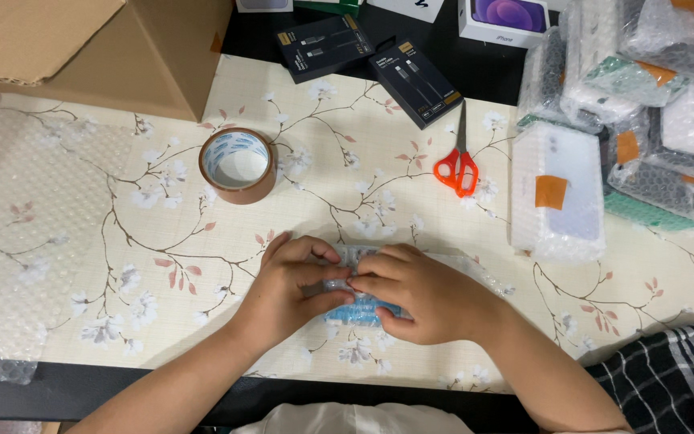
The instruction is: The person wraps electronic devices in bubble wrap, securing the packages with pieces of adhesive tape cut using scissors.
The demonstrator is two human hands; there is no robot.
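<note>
Both the left hand [295, 285] and the right hand [415, 291] press together on a small bubble-wrapped blue box [357, 309] at the floral table's [162, 321] near edge, with bubble-wrapped, orange-taped parcels [557, 191] piled right and two black rectangular cable boxes [415, 79] above.

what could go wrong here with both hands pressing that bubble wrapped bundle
1. Both hands, left hand and right hand, pin the bubble-wrapped bundle, while the tape roll lies apart up the table; letting go to fetch it may let the wrap spring open.
2. The scissors lie beyond the bundle, so a reach could snag them.
3. The pile of wrapped packages at the right looks loosely stacked and might slide.
</note>
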